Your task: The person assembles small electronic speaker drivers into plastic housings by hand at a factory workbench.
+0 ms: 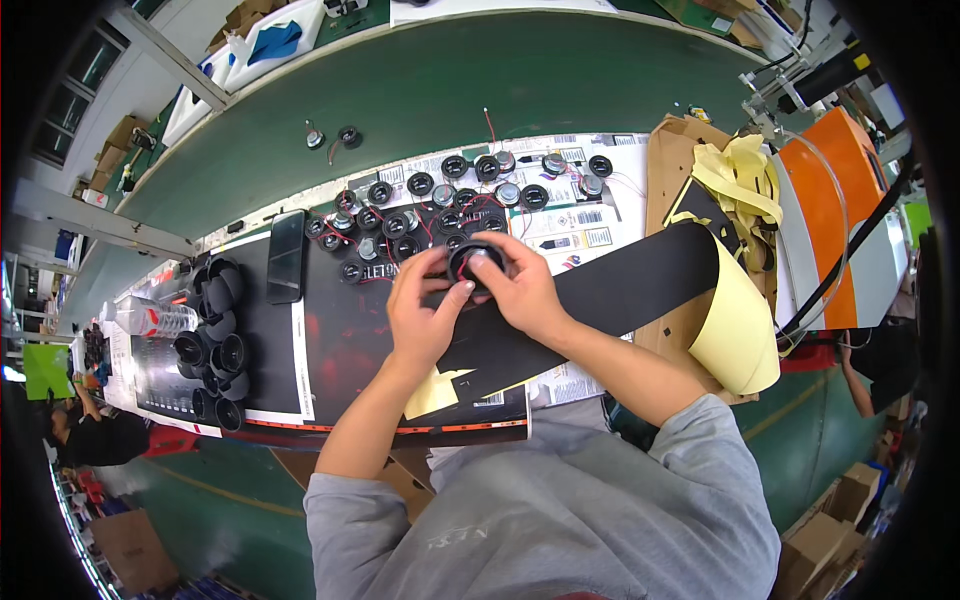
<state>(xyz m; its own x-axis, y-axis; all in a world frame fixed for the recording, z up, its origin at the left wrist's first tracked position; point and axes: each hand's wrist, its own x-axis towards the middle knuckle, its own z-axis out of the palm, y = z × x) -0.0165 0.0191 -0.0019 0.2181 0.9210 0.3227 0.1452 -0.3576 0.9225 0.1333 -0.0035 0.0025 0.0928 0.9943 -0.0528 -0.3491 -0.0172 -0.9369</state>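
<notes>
Both hands meet over the middle of the bench around a black round cup-shaped housing (462,252). My left hand (424,312) grips its left side with curled fingers. From the right, my right hand (524,292) holds the rim, its thumb reaching into the opening. What lies inside the housing is mostly hidden by the fingers. Just beyond them spread several small round speakers (421,184) with thin red wires. Under the right forearm runs a wide black strip (640,278), its yellow backing (738,335) curling over at the right end. A yellow scrap (432,394) lies below my left wrist.
Black cup housings (231,353) are heaped at left, beside a clear plastic bottle (160,319) and a dark phone (286,257). Crumpled yellow backing (738,180) lies on cardboard (668,165) at right, next to an orange-and-white machine (832,190). Other people work at both sides.
</notes>
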